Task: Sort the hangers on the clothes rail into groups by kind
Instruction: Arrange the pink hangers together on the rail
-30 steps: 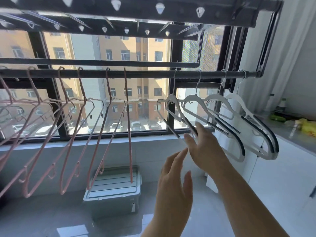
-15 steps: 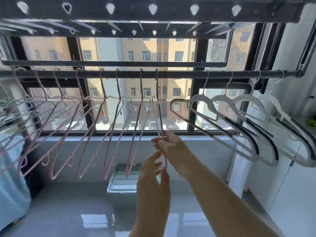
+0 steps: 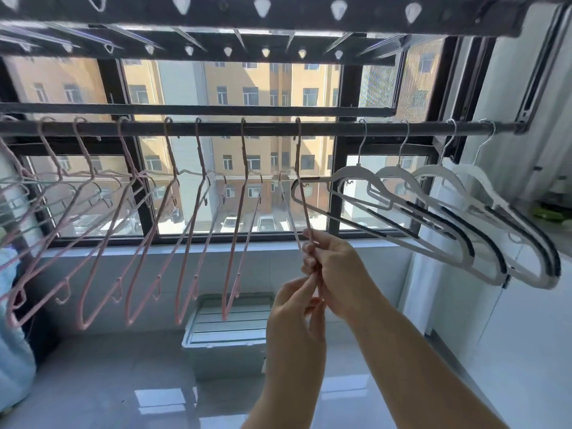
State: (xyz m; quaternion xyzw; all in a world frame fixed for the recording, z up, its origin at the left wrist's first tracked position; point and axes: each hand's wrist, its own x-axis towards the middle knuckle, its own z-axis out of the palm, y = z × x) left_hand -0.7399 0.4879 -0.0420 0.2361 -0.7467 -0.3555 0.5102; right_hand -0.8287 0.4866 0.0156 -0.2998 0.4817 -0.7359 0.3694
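Observation:
A dark clothes rail (image 3: pixel 328 127) runs across the window. Several thin pink hangers (image 3: pixel 185 230) hang along its left and middle. Several wide white hangers with black grip strips (image 3: pixel 433 224) hang at the right. The rightmost pink hanger (image 3: pixel 298 168) hangs just left of the white group. My right hand (image 3: pixel 334 267) pinches its lower part, and my left hand (image 3: pixel 294 308) pinches it just below. A few pale green hangers (image 3: pixel 18 193) show at the far left edge.
A pale lidded storage box (image 3: pixel 226 329) stands on the glossy floor under the window. A white cabinet with a counter (image 3: pixel 526 305) fills the right side. A perforated drying rack (image 3: pixel 278 13) hangs overhead. Light blue fabric (image 3: pixel 12 335) is at the left edge.
My hands moved left from the white hangers to the rightmost pink hanger and closed on its lower part. The view swung left, showing more pink hangers.

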